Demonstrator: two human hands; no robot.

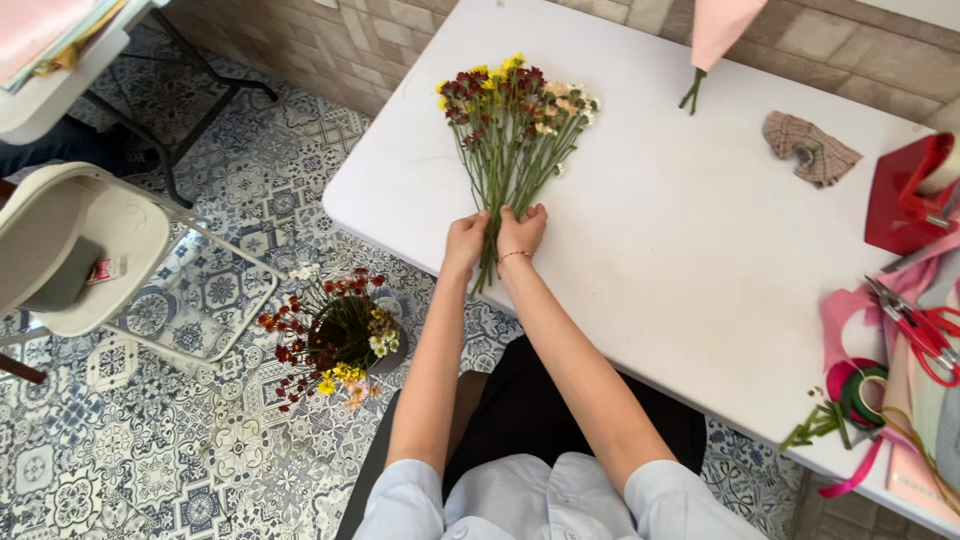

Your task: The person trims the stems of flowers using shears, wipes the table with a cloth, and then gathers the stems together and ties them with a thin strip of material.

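Both hands meet at the near edge of the white, smooth-topped desk [700,260]. The left hand [466,240] and the right hand [521,232] sit side by side, fingers curled closed around the green stems of a loose bunch of small red, yellow and cream flowers [512,120]. The bunch lies flat on the desk, its blooms fanned out well beyond the hands and the cut stem ends poking out just below them.

Far off to the right of the right hand, by the desk's edge, lies a clutter: red-handled scissors [925,325], pink ribbon [850,475], a roll of green tape [862,395] and a red tape dispenser [905,195]. Beyond them, further up the desk, rests a crumpled brown checked cloth [810,147], and a pink paper-wrapped stem [712,40] lies near the far edge.

Below and left of the left hand, down on the floor, stands a dark pot of mixed red, yellow and white flowers [335,340]. The floor [150,450] is laid with blue-and-white patterned tiles. A white folding chair [80,250] stands further left, and a beige brick-tiled wall [340,40] runs behind the desk.
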